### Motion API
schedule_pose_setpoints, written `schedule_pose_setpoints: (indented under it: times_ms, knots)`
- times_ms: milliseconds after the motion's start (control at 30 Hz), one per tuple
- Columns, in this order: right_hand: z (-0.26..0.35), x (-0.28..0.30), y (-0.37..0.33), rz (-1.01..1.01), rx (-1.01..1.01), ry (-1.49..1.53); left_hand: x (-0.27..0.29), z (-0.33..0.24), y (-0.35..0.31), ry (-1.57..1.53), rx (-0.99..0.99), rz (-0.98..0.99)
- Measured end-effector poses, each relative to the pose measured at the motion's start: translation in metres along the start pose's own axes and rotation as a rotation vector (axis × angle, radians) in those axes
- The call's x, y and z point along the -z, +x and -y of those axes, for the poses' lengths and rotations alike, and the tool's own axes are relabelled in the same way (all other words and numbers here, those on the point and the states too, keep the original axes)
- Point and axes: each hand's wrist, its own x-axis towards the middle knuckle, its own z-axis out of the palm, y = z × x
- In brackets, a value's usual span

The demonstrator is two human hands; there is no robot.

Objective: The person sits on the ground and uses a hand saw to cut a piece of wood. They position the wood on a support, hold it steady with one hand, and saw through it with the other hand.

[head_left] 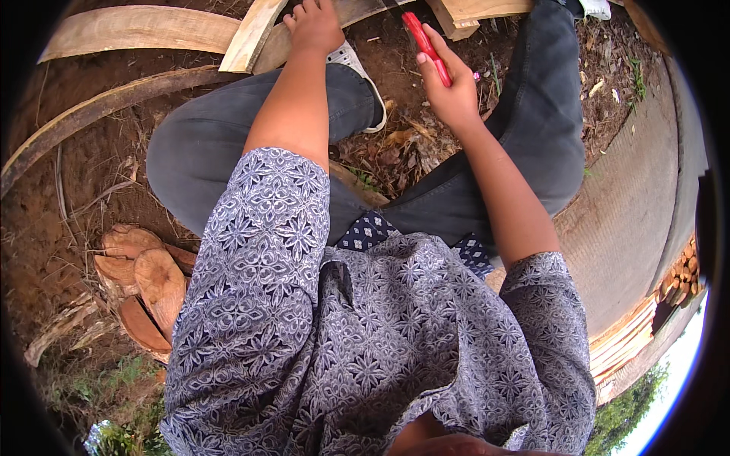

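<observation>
My left hand (313,29) is at the top edge, its fingers bent over a pale wooden board (363,11) near where a short, slanting wood piece (253,36) meets it. The thumb is hidden. My right hand (450,87) is wrapped around the red handle of a hand tool (427,47), the thumb and forefinger lying along it. A dark, thin part runs from the handle toward the board and leaves the picture at the top, so the tool's kind cannot be made out.
A long pale plank (141,34) and a curved, bark-edged strip (99,114) extend leftward. Cut wood pieces (156,281) lie by my left side. Another wood block (456,29) is beyond my right hand. My bent legs frame soil and wood chips; a broad grey surface (631,190) is at right.
</observation>
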Motion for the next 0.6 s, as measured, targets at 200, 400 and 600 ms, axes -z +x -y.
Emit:
schedule_pose_setpoints:
  times_ms: [200,400,600]
  knots:
    - [-0.019,-0.021,0.039,-0.045,0.147,0.214,0.001,-0.006,0.004,-0.013,0.001,0.041]
    - [0.012,0.02,-0.037,0.022,-0.011,-0.059,-0.015,0.006,0.005,-0.045,-0.01,-0.041]
    - [0.009,0.004,-0.007,-0.017,0.036,-0.043,-0.021,0.005,0.01,-0.036,-0.019,-0.072]
